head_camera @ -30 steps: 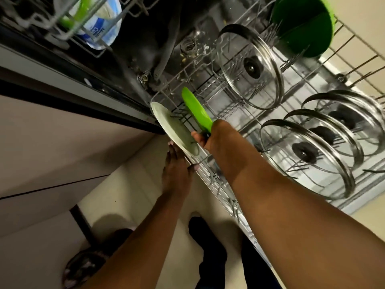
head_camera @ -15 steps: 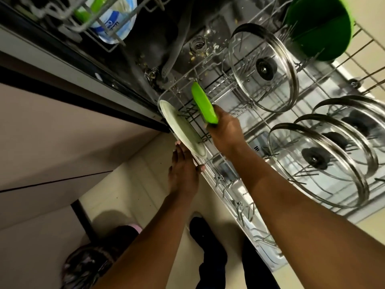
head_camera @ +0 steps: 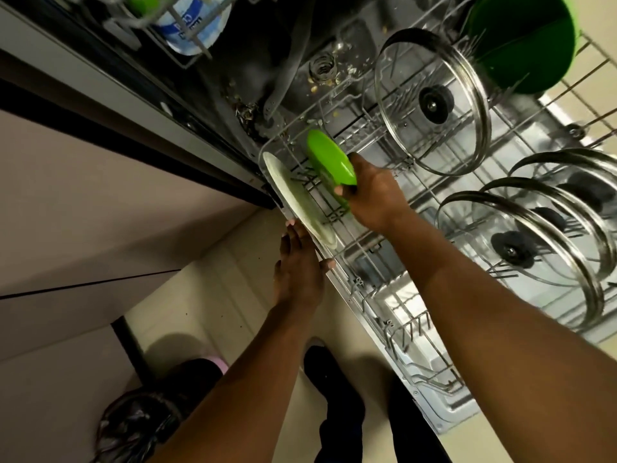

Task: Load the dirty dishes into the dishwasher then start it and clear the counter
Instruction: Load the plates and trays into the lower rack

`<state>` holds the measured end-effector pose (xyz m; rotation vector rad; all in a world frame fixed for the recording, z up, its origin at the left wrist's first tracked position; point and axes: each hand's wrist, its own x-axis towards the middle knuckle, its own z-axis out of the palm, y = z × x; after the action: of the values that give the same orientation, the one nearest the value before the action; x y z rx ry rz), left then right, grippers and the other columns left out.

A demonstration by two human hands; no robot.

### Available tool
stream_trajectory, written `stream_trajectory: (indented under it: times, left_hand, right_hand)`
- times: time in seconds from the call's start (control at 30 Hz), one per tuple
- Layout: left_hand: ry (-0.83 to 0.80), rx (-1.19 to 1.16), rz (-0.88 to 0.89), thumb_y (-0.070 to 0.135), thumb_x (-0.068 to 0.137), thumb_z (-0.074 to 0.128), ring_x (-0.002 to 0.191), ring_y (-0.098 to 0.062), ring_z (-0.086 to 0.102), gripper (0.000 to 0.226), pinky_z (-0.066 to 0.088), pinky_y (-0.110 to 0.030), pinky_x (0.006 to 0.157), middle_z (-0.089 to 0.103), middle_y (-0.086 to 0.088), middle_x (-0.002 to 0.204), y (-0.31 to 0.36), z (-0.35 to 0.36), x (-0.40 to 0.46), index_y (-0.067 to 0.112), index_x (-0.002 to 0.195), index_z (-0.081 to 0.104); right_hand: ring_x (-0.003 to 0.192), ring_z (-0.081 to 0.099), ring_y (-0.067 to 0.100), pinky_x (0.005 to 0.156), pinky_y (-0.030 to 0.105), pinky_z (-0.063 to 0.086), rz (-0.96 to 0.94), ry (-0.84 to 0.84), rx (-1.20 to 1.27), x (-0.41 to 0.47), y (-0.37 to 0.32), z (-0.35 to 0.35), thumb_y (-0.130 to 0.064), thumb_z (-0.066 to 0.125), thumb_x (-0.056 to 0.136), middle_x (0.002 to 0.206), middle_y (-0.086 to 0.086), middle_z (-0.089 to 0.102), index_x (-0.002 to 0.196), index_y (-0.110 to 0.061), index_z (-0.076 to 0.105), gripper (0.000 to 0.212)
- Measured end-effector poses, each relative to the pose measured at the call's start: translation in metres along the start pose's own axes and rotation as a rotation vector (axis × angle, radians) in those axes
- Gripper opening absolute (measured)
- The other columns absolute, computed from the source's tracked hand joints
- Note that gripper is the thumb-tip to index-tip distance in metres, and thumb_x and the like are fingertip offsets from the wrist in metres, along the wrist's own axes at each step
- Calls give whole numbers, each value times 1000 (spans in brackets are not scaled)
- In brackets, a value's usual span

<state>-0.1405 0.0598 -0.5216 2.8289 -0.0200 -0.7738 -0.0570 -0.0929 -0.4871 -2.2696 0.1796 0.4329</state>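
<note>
Left hand low at the lower rack's edge, fingers straight, tips touching the pale plate that stands on edge among the corner tines. Stiff, probably breakable, so steady it by the rim. Right hand next, fingers and thumb curled round the bright green plate, upright over the neighbouring slot. Looks like light plastic, maybe slick if wet; a rim grip suits. Glass lids further right.

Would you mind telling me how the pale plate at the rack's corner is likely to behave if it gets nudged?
The pale plate stands on edge between thin tines of the lower rack, so it would probably tilt or rock, not slide. It looks rigid and smooth, likely slippery if wet. The left hand steadies its lower rim, suggesting it is not settled yet.
</note>
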Motion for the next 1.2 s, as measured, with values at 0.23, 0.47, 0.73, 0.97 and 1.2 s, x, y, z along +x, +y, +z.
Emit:
stream_trajectory:
  times: [0.23,0.47,0.73,0.97,1.2]
  left_hand:
    - [-9,11,-14,49,91,54,149,-26,6,95,33,-39,113,0,-13,162,-2,0,0,4,153,-1]
    - [-48,103,-52,42,97,50,146,-25,18,77,33,-37,111,16,-12,160,-10,-37,-19,7,153,10]
    - [-32,86,62,32,101,42,146,-17,18,60,16,-29,114,15,2,161,-2,-189,-117,21,153,17]
    - [307,-44,143,28,83,50,97,-18,64,27,49,-25,78,62,3,106,-39,-345,-233,26,110,49]
    - [604,-39,-25,27,90,43,98,-26,58,20,45,-38,77,59,-3,105,-148,-444,-318,19,103,57]
  right_hand:
    - [102,58,31,87,41,50,-1,-88,-5,12,-3,4,-36,67,89,125,18,58,144,-14,27,71]
    - [110,59,33,88,43,51,63,301,4,-78,14,-19,-27,69,88,126,17,59,134,-5,44,57]
    - [91,64,41,75,44,56,-44,259,-215,-191,-64,-60,-8,69,81,110,21,62,125,-6,55,47]
    - [82,66,-3,68,27,48,-498,307,-163,-238,-243,-80,-27,42,78,101,-9,69,107,-26,49,30]
    - [74,66,19,76,25,41,-842,390,-282,-228,-389,-58,-38,20,101,87,5,70,106,-30,55,37]
